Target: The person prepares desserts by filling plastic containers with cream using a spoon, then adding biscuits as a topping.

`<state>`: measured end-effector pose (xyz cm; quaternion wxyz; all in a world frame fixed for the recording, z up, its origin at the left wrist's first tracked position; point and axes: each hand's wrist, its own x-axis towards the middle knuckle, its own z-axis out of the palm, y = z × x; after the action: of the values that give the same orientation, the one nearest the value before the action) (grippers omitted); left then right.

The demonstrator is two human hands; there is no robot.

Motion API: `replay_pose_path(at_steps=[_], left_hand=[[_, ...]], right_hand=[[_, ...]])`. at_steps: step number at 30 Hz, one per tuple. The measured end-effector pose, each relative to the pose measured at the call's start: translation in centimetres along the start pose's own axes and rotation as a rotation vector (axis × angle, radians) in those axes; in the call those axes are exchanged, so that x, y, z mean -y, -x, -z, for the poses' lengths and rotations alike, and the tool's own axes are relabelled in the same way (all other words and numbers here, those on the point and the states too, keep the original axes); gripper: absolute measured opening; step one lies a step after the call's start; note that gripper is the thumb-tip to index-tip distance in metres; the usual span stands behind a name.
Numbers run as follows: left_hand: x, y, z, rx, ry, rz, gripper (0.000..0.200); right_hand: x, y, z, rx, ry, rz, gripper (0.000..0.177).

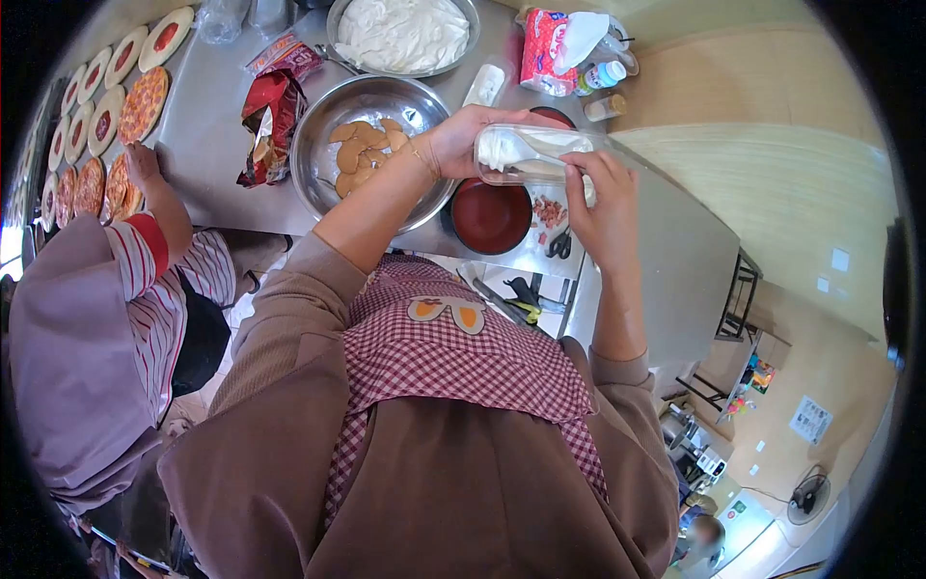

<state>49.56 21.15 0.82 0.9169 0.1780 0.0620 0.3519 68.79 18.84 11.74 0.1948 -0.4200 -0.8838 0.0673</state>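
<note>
My left hand [461,141] is wrapped round the left end of a clear plastic container [494,174] with white cream in it, held up over the table. Between the fingers of my right hand [603,198] is the handle of a pale spoon [532,151], whose head rests in the cream. Just below the container sits a dark red bowl [492,218]. To the left, a steel bowl [307,145] holds several flat brown biscuits [359,154], partly behind my left forearm.
A large bowl of white cream [403,35], a red foil packet [270,125], black scissors [559,242], a tissue pack [546,53] and a small bottle [603,76] lie around. At left, a co-worker's hand [143,164] is beside several pizzas [145,104].
</note>
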Motion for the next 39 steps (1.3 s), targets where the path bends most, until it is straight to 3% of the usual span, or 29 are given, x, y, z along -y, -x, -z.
replay_pose_path(at_steps=[6, 8, 11, 19, 35, 39], left_hand=[[-0.3, 0.6, -1.7, -0.081, -0.047, -0.041, 0.047], [-0.6, 0.7, -1.5, -0.002, -0.191, -0.082, 0.048], [-0.3, 0.1, -0.8, 0.066, -0.055, 0.041, 0.05], [0.0, -0.6, -0.9, 0.029, -0.114, 0.031, 0.053], [-1.0, -0.6, 0.0, -0.026, -0.217, 0.049, 0.053], [-0.9, -0.5, 0.6, -0.018, -0.255, 0.031, 0.055]], right_hand=[[-1.5, -0.3, 1.3, -0.051, 0.001, 0.081, 0.012], [-2.0, -0.5, 1.0, -0.051, -0.027, 0.07, 0.012], [-1.7, 0.0, 0.6, -0.018, -0.023, 0.098, 0.012], [-2.2, -0.3, 0.8, -0.042, -0.052, 0.169, 0.015], [-5.9, 1.5, 1.9, -0.023, -0.013, 0.064, 0.013], [-6.4, 1.9, 2.9, -0.07, -0.103, -0.063, 0.01]])
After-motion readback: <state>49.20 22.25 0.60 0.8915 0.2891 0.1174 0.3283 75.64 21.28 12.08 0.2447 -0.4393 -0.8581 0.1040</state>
